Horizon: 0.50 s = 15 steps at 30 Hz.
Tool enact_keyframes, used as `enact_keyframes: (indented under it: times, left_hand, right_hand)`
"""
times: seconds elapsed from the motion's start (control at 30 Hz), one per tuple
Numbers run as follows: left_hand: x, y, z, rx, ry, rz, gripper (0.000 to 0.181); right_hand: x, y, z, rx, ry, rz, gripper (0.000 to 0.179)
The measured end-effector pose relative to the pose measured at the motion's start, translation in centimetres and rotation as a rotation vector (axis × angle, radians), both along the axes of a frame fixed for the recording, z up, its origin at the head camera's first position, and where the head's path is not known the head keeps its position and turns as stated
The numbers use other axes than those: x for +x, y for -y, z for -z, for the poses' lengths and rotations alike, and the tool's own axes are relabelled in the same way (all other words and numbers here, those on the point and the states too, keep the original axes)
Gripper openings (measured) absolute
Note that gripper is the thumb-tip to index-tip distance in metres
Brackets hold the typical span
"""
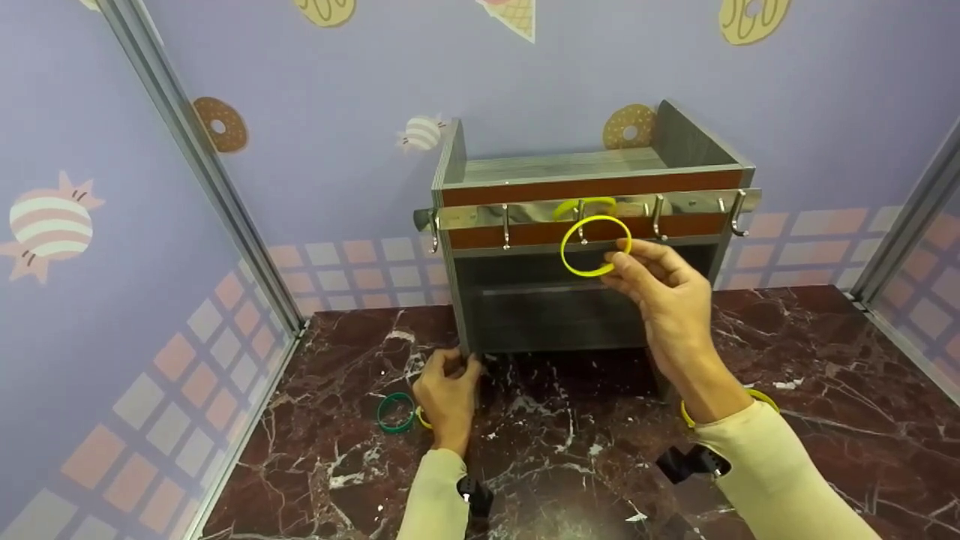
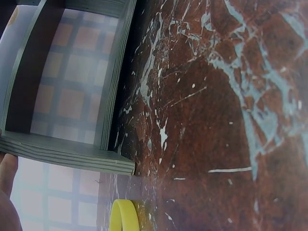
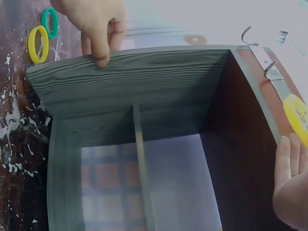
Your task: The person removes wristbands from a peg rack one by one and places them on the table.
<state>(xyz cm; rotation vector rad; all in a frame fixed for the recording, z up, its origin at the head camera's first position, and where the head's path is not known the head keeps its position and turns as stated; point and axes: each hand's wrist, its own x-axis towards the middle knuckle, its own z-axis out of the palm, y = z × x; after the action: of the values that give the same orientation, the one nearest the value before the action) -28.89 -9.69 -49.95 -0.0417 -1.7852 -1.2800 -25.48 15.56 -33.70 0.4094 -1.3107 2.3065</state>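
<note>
My right hand (image 1: 679, 296) pinches a yellow wristband-like ring (image 1: 564, 251) between thumb and fingers. It holds the ring up before the middle hook (image 1: 581, 225) of a shiny metal hook rail (image 1: 487, 216), which mirrors some yellow. The rail runs across the front of a grey wooden shelf unit (image 1: 457, 292). Low at the unit's left side, my left hand (image 1: 448, 390) grips the side panel (image 3: 144, 72), thumb on the inner face and fingers outside, as the right wrist view shows. Beside the left hand lie a green ring (image 1: 380, 412) and another yellow ring (image 3: 38, 44).
A further yellow ring (image 1: 765, 399) lies on the dark red marbled tabletop (image 1: 570, 465), partly behind my right forearm. Patterned walls (image 1: 360, 75) enclose the back and sides, with a metal post (image 1: 202, 165) at the left corner.
</note>
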Motion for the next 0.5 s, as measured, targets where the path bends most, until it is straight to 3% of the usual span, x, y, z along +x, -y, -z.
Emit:
enact_keyframes:
  times: [0.5]
  left_hand:
    - [-0.1,-0.1,0.1,0.008,0.017,0.0,0.017]
  right_hand:
    - [1.6,-2.1,0.1,-0.037,0.002,0.02,0.016]
